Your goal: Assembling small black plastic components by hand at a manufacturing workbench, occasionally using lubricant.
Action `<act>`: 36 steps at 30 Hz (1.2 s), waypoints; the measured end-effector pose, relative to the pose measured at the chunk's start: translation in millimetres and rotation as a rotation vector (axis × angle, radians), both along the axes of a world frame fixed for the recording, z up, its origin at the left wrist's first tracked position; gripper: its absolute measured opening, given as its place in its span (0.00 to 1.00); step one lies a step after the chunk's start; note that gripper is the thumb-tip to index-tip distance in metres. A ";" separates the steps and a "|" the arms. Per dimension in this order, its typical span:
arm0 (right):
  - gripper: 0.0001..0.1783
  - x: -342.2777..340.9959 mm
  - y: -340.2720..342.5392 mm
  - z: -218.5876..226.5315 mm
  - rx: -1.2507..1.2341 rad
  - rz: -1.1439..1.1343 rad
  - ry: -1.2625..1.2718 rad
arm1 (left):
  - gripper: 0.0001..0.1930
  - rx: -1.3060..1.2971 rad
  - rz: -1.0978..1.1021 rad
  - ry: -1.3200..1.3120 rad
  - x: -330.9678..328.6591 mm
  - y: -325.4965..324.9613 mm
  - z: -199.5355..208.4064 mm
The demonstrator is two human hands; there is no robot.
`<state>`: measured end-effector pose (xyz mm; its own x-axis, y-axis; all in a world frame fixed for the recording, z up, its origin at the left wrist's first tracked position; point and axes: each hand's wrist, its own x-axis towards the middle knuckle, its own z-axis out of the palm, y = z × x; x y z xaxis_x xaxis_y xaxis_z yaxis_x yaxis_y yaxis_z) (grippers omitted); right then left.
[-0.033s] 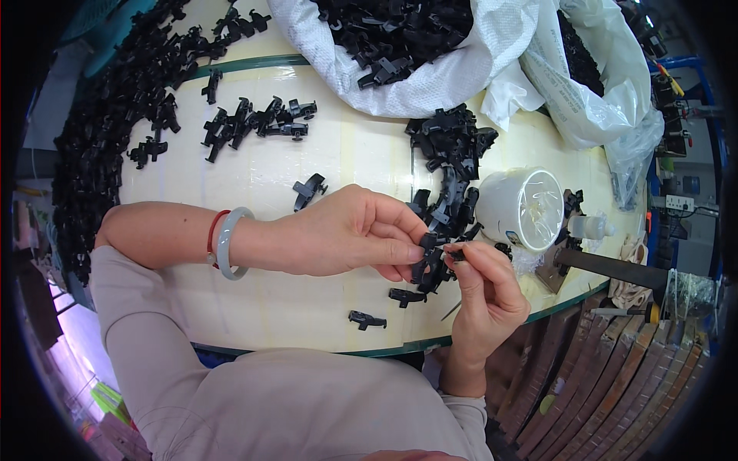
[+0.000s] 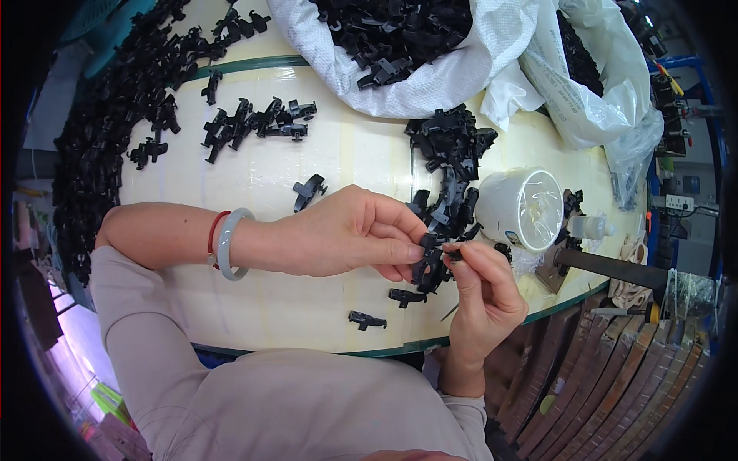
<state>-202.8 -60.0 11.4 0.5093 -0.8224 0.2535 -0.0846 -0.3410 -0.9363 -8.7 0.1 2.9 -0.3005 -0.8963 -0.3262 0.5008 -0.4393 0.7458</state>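
Over the table's near edge, my left hand (image 2: 350,234) is closed, pinching a small black plastic part (image 2: 423,261) between thumb and fingers. Close against it on the right, my right hand (image 2: 488,288) holds a small dark piece (image 2: 456,255) in its fingertips; its exact shape is mostly hidden. The two held pieces are nearly touching. Just beyond the hands runs a loose heap of similar black plastic parts (image 2: 452,138). Two single parts lie nearer my body, one black part (image 2: 367,320) and another black part (image 2: 407,297). One more black part (image 2: 309,191) rests beyond my left wrist.
A white tub (image 2: 523,209) stands right of the heap, beside a metal bar (image 2: 615,270). At the back sits a white woven sack (image 2: 453,96) full of black parts, with a plastic bag (image 2: 592,119) alongside. A long pile of black parts (image 2: 84,169) lines the left.
My right hand has shifted very slightly, staying close to the part in my left hand. Everything else looks the same.
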 end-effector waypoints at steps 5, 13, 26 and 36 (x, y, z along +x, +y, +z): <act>0.09 3.7 1.5 -2.0 -0.044 0.030 0.017 | 0.13 0.016 -0.005 -0.024 1.2 -0.3 2.3; 0.10 10.0 2.4 1.1 -0.105 0.025 0.049 | 0.13 -0.024 0.002 -0.027 0.1 0.7 -2.1; 0.13 11.1 -3.9 2.1 -0.270 0.099 0.112 | 0.08 -0.064 0.047 -0.219 0.1 5.1 4.7; 0.13 -69.8 -14.3 9.4 -0.303 -0.170 0.483 | 0.11 0.016 0.282 -0.993 52.5 29.6 13.6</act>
<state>-272.5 -74.3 20.8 0.4928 -0.8297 0.2620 -0.5540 -0.5314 -0.6409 43.8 29.7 16.5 0.3314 -0.8856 -0.3253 -0.2511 -0.4151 0.8744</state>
